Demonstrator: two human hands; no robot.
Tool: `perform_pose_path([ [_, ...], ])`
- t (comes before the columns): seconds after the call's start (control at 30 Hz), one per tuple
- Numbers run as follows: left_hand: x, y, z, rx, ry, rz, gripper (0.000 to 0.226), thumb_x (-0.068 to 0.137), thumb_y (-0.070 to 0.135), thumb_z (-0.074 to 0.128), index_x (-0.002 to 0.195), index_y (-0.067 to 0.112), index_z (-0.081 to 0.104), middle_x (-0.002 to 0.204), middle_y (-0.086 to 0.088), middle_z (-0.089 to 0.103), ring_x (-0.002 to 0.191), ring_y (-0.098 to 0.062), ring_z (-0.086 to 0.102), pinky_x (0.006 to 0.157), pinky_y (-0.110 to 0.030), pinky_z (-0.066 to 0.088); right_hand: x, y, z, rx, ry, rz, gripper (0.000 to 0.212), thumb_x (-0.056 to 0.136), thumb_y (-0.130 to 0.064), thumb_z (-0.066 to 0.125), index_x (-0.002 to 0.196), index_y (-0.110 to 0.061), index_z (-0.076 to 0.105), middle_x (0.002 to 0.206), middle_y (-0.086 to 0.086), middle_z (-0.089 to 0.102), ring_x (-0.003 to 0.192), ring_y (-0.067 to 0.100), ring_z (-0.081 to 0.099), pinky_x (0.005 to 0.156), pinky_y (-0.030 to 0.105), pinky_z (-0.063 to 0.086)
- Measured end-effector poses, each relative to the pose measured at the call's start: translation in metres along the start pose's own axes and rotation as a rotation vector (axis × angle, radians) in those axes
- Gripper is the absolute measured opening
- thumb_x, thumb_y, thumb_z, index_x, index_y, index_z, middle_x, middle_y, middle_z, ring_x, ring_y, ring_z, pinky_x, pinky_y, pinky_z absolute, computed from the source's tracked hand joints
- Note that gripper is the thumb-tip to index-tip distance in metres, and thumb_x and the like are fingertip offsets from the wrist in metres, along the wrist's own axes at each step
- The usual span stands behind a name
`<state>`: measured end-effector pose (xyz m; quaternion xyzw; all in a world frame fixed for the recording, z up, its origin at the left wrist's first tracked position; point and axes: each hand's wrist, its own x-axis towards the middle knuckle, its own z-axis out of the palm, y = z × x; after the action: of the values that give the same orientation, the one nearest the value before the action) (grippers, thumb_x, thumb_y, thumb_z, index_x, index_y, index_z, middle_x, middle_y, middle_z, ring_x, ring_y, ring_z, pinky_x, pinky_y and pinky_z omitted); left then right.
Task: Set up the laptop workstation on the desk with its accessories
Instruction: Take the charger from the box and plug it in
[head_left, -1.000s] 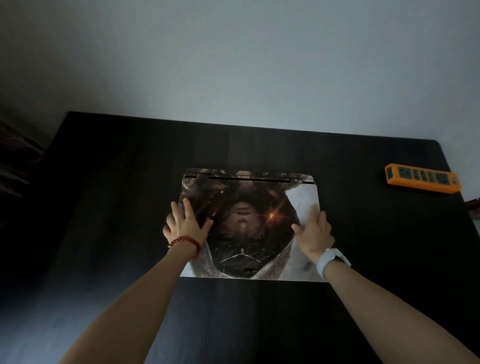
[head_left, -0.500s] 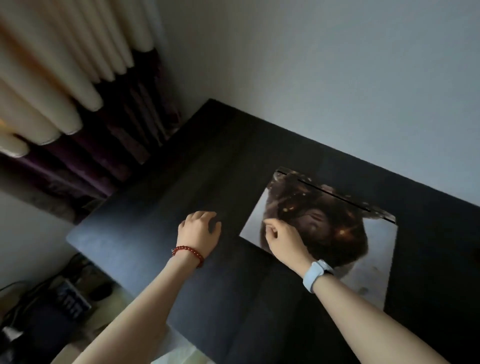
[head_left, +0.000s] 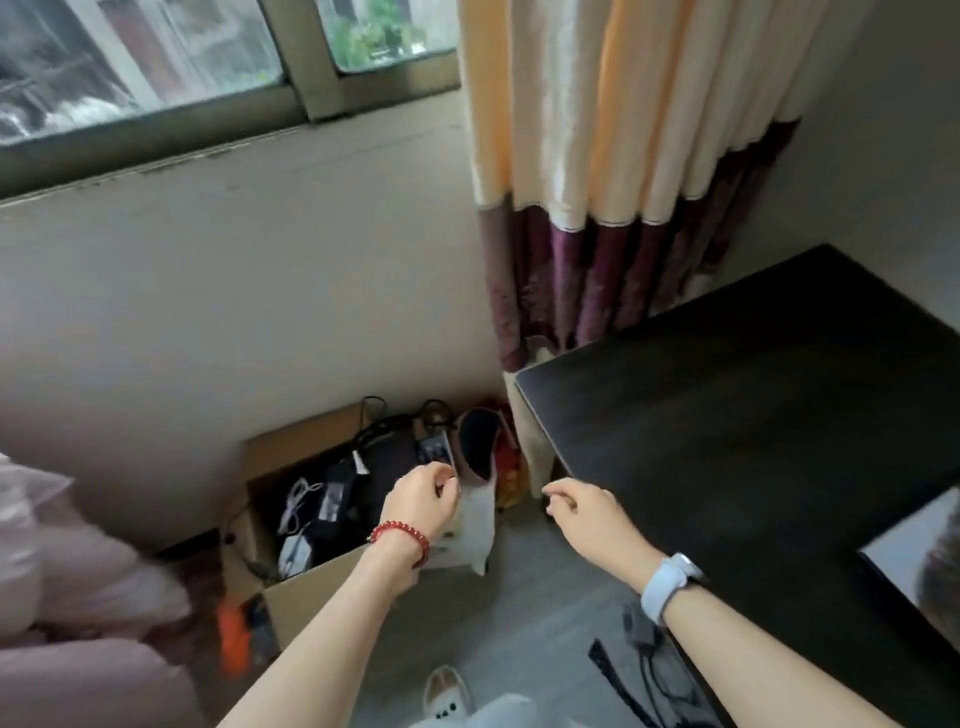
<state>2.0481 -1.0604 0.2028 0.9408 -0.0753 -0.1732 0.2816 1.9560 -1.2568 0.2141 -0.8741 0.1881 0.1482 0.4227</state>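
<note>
The closed laptop (head_left: 914, 561) with its picture skin lies on the black desk (head_left: 727, 415), only its corner showing at the right edge. An open cardboard box (head_left: 306, 587) stands on the floor left of the desk. Inside it lie a black power adapter (head_left: 332, 499), cables and other dark gear. My left hand (head_left: 421, 501), with a red bead bracelet, hangs over the box with fingers loosely curled, holding nothing. My right hand (head_left: 587, 514), with a white watch, hovers beside the desk's corner, fingers loosely curled and empty.
A rolled pink-and-black pad (head_left: 475, 452) leans between box and desk. A curtain (head_left: 597, 182) hangs behind the desk under the window. Pink bedding (head_left: 78, 597) fills the lower left. Black cables (head_left: 649, 670) lie on the floor by my feet.
My view has swung left from the desk to the floor. Both hands have left the laptop and now hang over the box and the floor beside it.
</note>
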Motion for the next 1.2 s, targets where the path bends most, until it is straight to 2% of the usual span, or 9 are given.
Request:
perform_pose_path([
  [0.1,-0.002,-0.080,-0.035,-0.073,-0.013,-0.153,0.027,0.090,0.023,0.049,0.114,0.015,0.061,0.114,-0.005,0.067,0.105,-0.021,0.061,0.090,-0.028,0.044,0.018,-0.044,0.057,-0.045,-0.121,-0.033,0.030,0.095,-0.025,0.039,0.120,-0.024,0.056,0.095,-0.002,0.067,0.063,0.009,0.056,0.061,0.028,0.047],
  [0.33,0.013,-0.216,-0.059,-0.173,0.009,-0.405,0.038,0.091,0.027,0.050,0.127,0.014,0.050,0.127,-0.005,0.059,0.115,-0.020,0.054,0.097,-0.030,0.041,0.089,-0.100,0.166,-0.207,-0.307,-0.085,0.032,0.097,-0.021,0.038,0.126,-0.021,0.051,0.095,-0.003,0.063,0.071,0.014,0.061,0.068,0.034,0.053],
  [0.53,0.081,-0.272,-0.014,-0.172,-0.095,-0.472,0.069,0.087,0.043,0.054,0.142,0.014,0.024,0.145,-0.011,0.031,0.132,-0.027,0.032,0.108,-0.038,0.031,0.185,-0.103,0.242,-0.291,-0.298,-0.128,0.035,0.096,-0.018,0.038,0.131,-0.018,0.047,0.125,0.004,0.059,0.110,0.020,0.057,0.093,0.036,0.046],
  [0.63,0.128,-0.289,0.018,-0.207,-0.072,-0.457,0.083,0.081,0.051,0.057,0.145,0.017,0.015,0.151,-0.006,0.019,0.137,-0.028,0.021,0.110,-0.042,0.027,0.236,-0.097,0.277,-0.231,-0.238,-0.130,0.038,0.095,-0.016,0.040,0.133,-0.016,0.044,0.128,0.005,0.055,0.117,0.019,0.052,0.098,0.031,0.042],
  [0.77,0.195,-0.305,0.049,-0.037,-0.020,-0.421,0.093,0.077,0.056,0.058,0.146,0.017,0.010,0.155,-0.004,0.009,0.142,-0.027,0.005,0.111,-0.048,0.020,0.283,-0.087,0.307,-0.182,-0.098,-0.182,0.039,0.094,-0.010,0.042,0.133,-0.011,0.043,0.128,0.008,0.054,0.121,0.020,0.048,0.097,0.027,0.037],
  [0.9,0.253,-0.310,0.076,0.078,-0.040,-0.408,0.082,0.083,0.043,0.057,0.145,0.013,0.013,0.147,-0.010,0.030,0.139,-0.027,0.017,0.111,-0.051,0.013,0.311,-0.065,0.314,-0.186,-0.059,-0.199,0.043,0.093,-0.008,0.042,0.136,-0.009,0.039,0.132,0.008,0.050,0.124,0.020,0.045,0.102,0.027,0.035],
  [1.07,0.273,-0.310,0.085,0.056,-0.002,-0.391,0.029,0.096,0.023,0.038,0.118,0.007,0.048,0.118,-0.013,0.056,0.111,-0.029,0.052,0.107,-0.043,0.024,0.327,-0.063,0.297,-0.203,-0.046,-0.278,0.053,0.089,-0.002,0.045,0.140,-0.009,0.031,0.140,0.010,0.040,0.130,0.023,0.038,0.110,0.030,0.031],
  [1.13,0.263,-0.308,0.079,0.023,0.026,-0.331,0.027,0.098,0.025,0.033,0.107,0.007,0.050,0.107,-0.013,0.061,0.102,-0.031,0.056,0.101,-0.039,0.028,0.331,-0.073,0.285,-0.253,-0.022,-0.369,0.060,0.087,-0.002,0.048,0.142,-0.009,0.027,0.145,0.011,0.035,0.133,0.024,0.034,0.110,0.031,0.027],
  [1.2,0.245,-0.307,0.079,0.013,0.044,-0.226,0.025,0.098,0.027,0.033,0.099,0.007,0.048,0.095,-0.016,0.065,0.091,-0.036,0.058,0.083,-0.038,0.038,0.332,-0.079,0.279,-0.400,-0.022,-0.484,0.069,0.084,-0.004,0.053,0.145,-0.012,0.021,0.150,0.011,0.028,0.136,0.026,0.030,0.109,0.036,0.028],
])
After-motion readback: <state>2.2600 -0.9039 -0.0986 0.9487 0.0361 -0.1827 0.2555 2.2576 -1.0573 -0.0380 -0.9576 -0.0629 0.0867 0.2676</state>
